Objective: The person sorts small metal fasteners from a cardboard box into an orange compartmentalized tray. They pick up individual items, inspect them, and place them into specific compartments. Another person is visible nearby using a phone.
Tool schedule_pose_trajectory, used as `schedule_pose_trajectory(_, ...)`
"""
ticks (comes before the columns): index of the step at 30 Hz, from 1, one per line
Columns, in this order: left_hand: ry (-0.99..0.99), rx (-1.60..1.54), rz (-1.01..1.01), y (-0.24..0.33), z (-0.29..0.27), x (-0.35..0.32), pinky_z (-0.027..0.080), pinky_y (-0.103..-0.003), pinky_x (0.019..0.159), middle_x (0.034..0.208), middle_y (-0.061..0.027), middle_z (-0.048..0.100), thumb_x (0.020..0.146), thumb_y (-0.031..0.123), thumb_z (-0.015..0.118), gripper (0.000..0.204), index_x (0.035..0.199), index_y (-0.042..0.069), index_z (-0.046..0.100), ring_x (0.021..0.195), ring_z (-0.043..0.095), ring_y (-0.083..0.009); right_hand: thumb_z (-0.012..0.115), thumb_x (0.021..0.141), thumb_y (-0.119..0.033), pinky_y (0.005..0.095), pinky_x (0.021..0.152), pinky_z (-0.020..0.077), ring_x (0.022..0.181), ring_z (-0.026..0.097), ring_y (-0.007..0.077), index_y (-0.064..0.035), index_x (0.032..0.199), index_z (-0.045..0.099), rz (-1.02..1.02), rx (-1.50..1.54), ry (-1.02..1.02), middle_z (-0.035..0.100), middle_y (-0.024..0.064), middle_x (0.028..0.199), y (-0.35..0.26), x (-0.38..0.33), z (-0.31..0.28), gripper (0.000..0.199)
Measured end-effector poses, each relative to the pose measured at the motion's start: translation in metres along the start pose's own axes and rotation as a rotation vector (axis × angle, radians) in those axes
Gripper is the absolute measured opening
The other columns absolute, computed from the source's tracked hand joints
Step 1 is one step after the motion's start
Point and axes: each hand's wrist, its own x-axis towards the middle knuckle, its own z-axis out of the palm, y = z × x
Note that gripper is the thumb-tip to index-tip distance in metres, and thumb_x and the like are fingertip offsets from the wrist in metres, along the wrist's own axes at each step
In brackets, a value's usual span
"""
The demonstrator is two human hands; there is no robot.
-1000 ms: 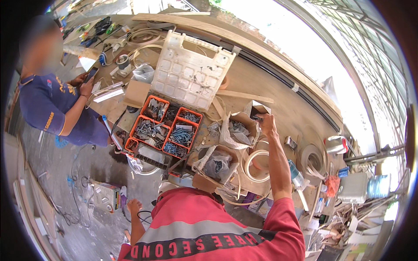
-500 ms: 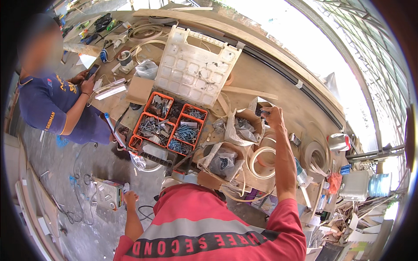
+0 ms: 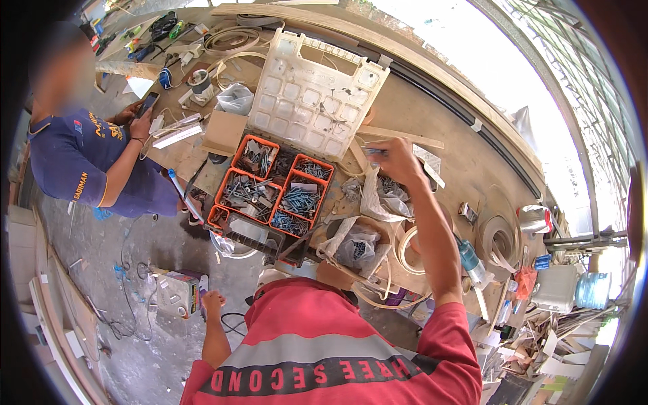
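My right hand is raised above the paper bags on the workbench, its fingers pinched on a few small bluish-grey screws. Below it stands an open paper bag lined with clear plastic. A second paper bag, nearer me, has dark small hardware inside. To the left sits an organizer case with orange bins full of screws and fittings, its clear lid tipped back. My left hand hangs low beside the bench with fingers curled; whatever it may hold is hidden.
At the left a co-worker holds a phone. A box and cables lie on the floor. Edging rolls, a bottle and a ring of banding crowd the right side. Long boards run along the far edge.
My right hand has come leftward out of the farther bag, carrying the screws over the nearer bags. My left hand stays low, and the whole view has shifted slightly.
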Motion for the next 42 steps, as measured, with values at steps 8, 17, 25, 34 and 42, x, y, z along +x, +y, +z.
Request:
schedule_pose_trajectory(8,0.033,0.076,0.105,0.021,0.011,-0.013,0.058,-0.034,0.052,0.076,-0.011,0.066,0.094,0.015,0.06,0.018,0.091,-0.001,0.066,0.062,0.07,-0.0224,0.077,0.082,-0.004,0.046,0.077,0.0555,0.083,0.071,0.0394,-0.0067,0.112,0.077,-0.11,0.057,-0.255,0.072,0.0257,0.088,-0.043,0.047,0.107,0.031)
schedule_pose_trajectory(17,0.007,0.092,0.026,0.003,-0.003,-0.011,0.057,-0.033,0.049,0.08,-0.0134,0.069,0.093,0.014,0.061,0.019,0.096,-0.003,0.066,0.061,0.071,-0.0229,0.071,0.085,-0.003,0.045,0.089,0.0555,0.102,0.069,0.0367,-0.0044,0.122,0.071,-0.281,-0.089,-0.131,0.07,0.0183,0.116,-0.033,0.034,0.145,0.036)
schedule_pose_trajectory(25,-0.009,0.162,0.137,0.02,0.017,-0.004,0.057,-0.032,0.048,0.076,-0.0118,0.069,0.092,0.014,0.061,0.017,0.091,-0.003,0.067,0.059,0.07,-0.0217,0.067,0.082,0.001,0.0442,0.096,0.0541,0.112,0.065,0.0356,-0.0028,0.115,0.072,-0.471,-0.001,0.031,0.07,0.0144,0.122,-0.018,0.027,0.151,0.034)
schedule_pose_trajectory(34,0.004,0.198,0.188,0.044,0.032,-0.005,0.055,-0.03,0.047,0.074,-0.0098,0.067,0.095,0.015,0.062,0.016,0.091,0.0,0.066,0.058,0.07,-0.0197,0.066,0.086,0.0,0.0416,0.097,0.0541,0.113,0.067,0.0331,-0.0027,0.116,0.073,-0.433,0.115,-0.011,0.07,0.0132,0.124,-0.01,0.007,0.133,0.031)
schedule_pose_trajectory(42,-0.06,0.238,0.096,0.047,0.012,-0.004,0.053,-0.029,0.048,0.078,-0.0088,0.065,0.096,0.017,0.061,0.017,0.098,0.001,0.065,0.061,0.068,-0.0182,0.067,0.085,-0.002,0.0424,0.097,0.0533,0.109,0.066,0.0331,-0.004,0.113,0.074,-0.324,0.062,-0.003,0.071,0.0123,0.117,-0.018,0.021,0.141,0.03)
